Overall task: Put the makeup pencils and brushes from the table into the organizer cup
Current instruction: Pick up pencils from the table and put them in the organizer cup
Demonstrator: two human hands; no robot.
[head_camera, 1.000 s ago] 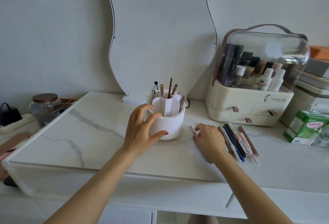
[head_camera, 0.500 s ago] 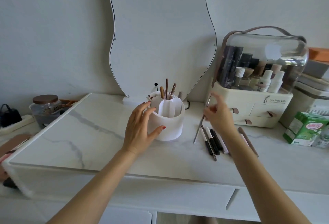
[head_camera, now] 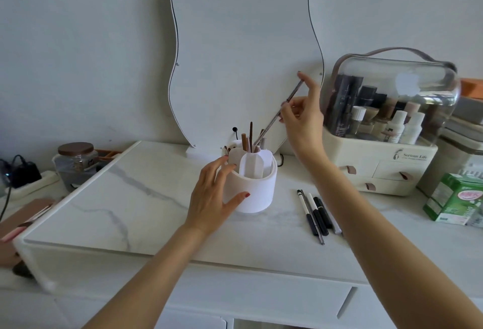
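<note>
A white organizer cup (head_camera: 257, 187) with inner dividers stands mid-table, holding several brown pencils (head_camera: 248, 136). My left hand (head_camera: 213, 196) rests against the cup's left side, thumb and fingers around its wall. My right hand (head_camera: 303, 114) is raised above and right of the cup, pinching a thin silver makeup pencil (head_camera: 278, 113) that slants down with its lower tip at the cup's back rim. Several black and white pencils (head_camera: 315, 213) lie on the table right of the cup, partly hidden by my right forearm.
A wavy mirror (head_camera: 243, 49) leans on the wall behind the cup. A cream cosmetics case (head_camera: 386, 161) with a clear lid stands at right, a green box (head_camera: 454, 198) beside it. A glass jar (head_camera: 75, 161) sits at the left. The marble table (head_camera: 130, 206) ends in a near edge.
My right hand rose from the table with the silver pencil and carried it up and left over the cup. The left hand stayed on the cup.
</note>
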